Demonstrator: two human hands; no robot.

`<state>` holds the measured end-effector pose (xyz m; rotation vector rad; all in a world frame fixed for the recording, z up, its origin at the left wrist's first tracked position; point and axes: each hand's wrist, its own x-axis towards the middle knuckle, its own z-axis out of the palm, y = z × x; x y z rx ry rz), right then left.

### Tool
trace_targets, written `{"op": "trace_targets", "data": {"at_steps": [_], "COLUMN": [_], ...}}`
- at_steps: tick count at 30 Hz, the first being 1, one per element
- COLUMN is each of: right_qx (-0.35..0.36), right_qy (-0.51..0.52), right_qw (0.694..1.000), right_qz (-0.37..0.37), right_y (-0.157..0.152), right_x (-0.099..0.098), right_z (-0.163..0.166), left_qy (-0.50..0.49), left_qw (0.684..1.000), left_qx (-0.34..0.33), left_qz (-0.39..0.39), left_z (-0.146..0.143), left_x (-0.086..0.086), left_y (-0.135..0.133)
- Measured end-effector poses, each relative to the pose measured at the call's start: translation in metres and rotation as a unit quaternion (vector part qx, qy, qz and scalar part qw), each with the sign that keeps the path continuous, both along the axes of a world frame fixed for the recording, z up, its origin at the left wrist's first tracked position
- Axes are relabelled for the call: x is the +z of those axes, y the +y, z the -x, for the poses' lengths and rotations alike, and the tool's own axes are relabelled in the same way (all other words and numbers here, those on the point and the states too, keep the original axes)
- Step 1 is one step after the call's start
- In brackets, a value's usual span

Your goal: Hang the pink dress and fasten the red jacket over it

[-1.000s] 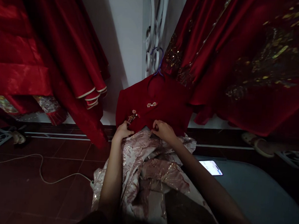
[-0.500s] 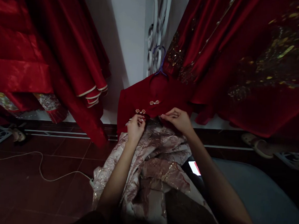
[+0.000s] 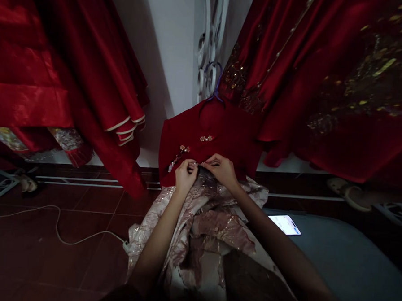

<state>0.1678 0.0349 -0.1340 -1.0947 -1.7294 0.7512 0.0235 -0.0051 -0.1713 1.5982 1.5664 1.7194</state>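
A red garment [image 3: 235, 134] hangs on a purple hanger [image 3: 216, 94] in front of me, its lower part over a pale pink patterned cloth with gold lines [image 3: 187, 212]. A beaded ornament [image 3: 206, 138] sits below its neckline, and a second one with a dangling strand [image 3: 180, 155] lies lower left. My left hand [image 3: 186, 176] is closed in a pinch at the front of the red garment. Close beside it, my right hand [image 3: 222, 170] pinches at the same spot. What lies between the right fingertips is too small to make out.
Red garments hang at the left [image 3: 91, 64] and right [image 3: 324, 107]. A lit phone [image 3: 286, 224] lies on a grey surface [image 3: 337, 256] at right. A white cable [image 3: 57, 226] crosses the tiled floor. Beige shoes [image 3: 350, 194] stand at the far right.
My right hand has moved left and down to meet my left hand, which shifted slightly right. The dangling strand is now uncovered. The phone shows more fully, with a different screen.
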Motion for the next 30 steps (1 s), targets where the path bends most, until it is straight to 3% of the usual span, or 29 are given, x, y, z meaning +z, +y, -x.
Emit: {"op": "trace_targets", "data": {"at_steps": [5,12,24,30], "right_qx": [0.042,0.028,0.064,0.054], "right_qy": [0.001,0.010,-0.020,-0.040], "right_qw": [0.999,1.000,0.996,0.992], "right_qz": [0.011,-0.008,-0.052,-0.111], "right_y": [-0.003,-0.009,-0.006,-0.005], "right_x": [-0.004,-0.012,-0.018,-0.025], "right_z": [0.004,0.013,0.007,0.008], "left_qy": [-0.080,-0.151,-0.141,-0.072], "left_qw": [0.995,0.985,0.985,0.993], "left_qx": [-0.046,-0.052,-0.060,-0.067], "left_qz": [0.046,0.059,0.073,0.064], "left_z": [0.000,0.004,0.010,0.016], "left_x": [-0.007,-0.009,-0.021,-0.020], "left_y": [0.004,0.006,0.013,0.011]}}
